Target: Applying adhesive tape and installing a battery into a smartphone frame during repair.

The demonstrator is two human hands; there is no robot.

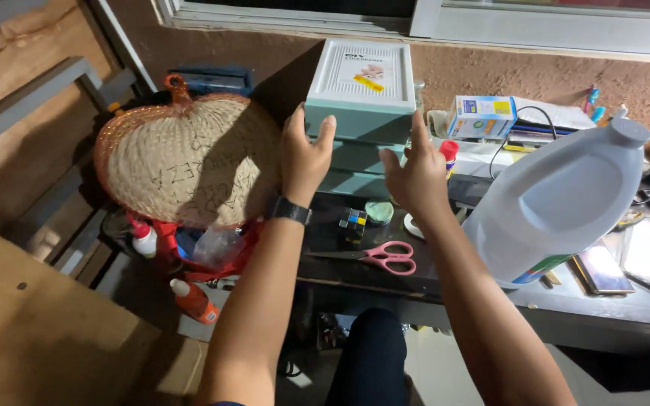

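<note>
Here both hands reach to a small drawer unit of smooth pale-green plastic, boxy, with a ribbed white top, which stands at the back of the dark bench against a rough brown plaster wall. The left hand, a black watch on its wrist, presses against the unit's left front corner, its grip apart with the thumb on the front face and the fingers up along the side. The right hand hovers at the right front, fingers spread and loose, holding nothing; whether its fingertips touch the plastic is hard to say from this angle. Just below the hands lie a small multicoloured puzzle cube, a round green lid and pink-handled scissors flat on the bench. To the left, a rounded woven straw fan with an orange rim leans over a red basket of bottles. To the right, a big translucent white plastic jug lies tilted, its cap pointing up and away.
</note>
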